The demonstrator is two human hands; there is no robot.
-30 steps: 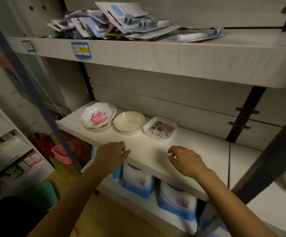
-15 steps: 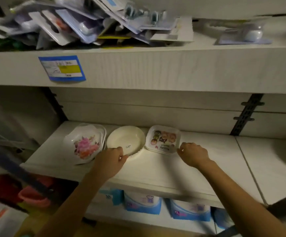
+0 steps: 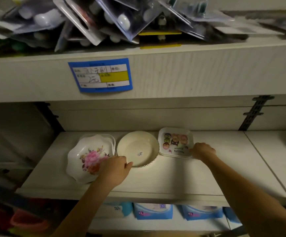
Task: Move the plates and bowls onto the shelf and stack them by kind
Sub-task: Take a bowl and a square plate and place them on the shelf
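Three dishes sit in a row on the pale wood-grain shelf (image 3: 164, 178), all lying flat and facing up. In the middle is the round cream bowl with a fluted rim (image 3: 137, 148), a small sticker on its floor. Just left of it is the white scalloped bowl with a pink flower print (image 3: 85, 157); it rests on another white dish, whose edge peeks out behind. On the right is the square white plate with cartoon faces (image 3: 175, 142), turned slightly, its printed heads pointing toward the back wall, so it has no real long axis.

The left hand (image 3: 114, 170) lies at the near rim where the flowered bowl and cream bowl meet, fingers curled and bunched together, thumb tip against the cream bowl's edge. The right hand (image 3: 202, 151) is at the cartoon plate's near right corner, fingers curled at the rim; a firm pinch can't be made out.

Above is a blue and yellow price label (image 3: 101, 75) on the upper shelf's front edge, under a heap of clear blister packs (image 3: 104, 19). Below are blue and white XL packages (image 3: 153, 211).
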